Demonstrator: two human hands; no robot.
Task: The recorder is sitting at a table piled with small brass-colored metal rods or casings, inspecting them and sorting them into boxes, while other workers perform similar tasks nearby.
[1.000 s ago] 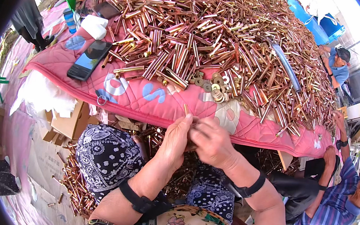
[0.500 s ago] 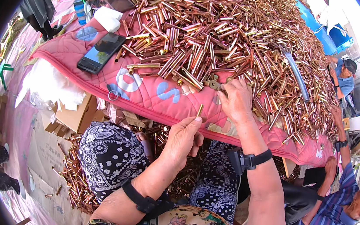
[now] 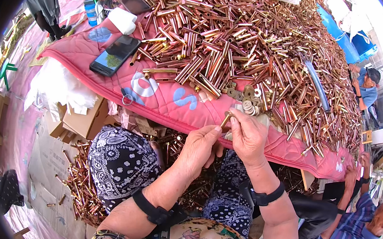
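Note:
In front of me, just off the edge of a pink quilt [image 3: 106, 89], my left hand [image 3: 198, 148] pinches a short brass-coloured metal tube [image 3: 225, 120] upright between thumb and fingers. My right hand [image 3: 249, 137] is closed at the tube's upper end, where a small washer seems to sit at the fingertips, partly hidden by them. Just beyond the right hand lies a cluster of loose washers [image 3: 249, 106], some silvery and some dull brass. Behind them a large heap of copper-coloured tubes [image 3: 228, 39] covers the quilt.
A phone [image 3: 115, 55] and a metal ring [image 3: 128, 99] lie on the quilt to the left. A curved grey strip [image 3: 316, 86] rests on the heap. More tubes [image 3: 77, 187] lie below by my knee, near cardboard boxes [image 3: 81, 119]. A person in a striped shirt [image 3: 345, 229] sits at right.
My right hand has drawn back from the washers toward me and met the tube in my left hand. The left hand has shifted slightly right. More washers are now uncovered.

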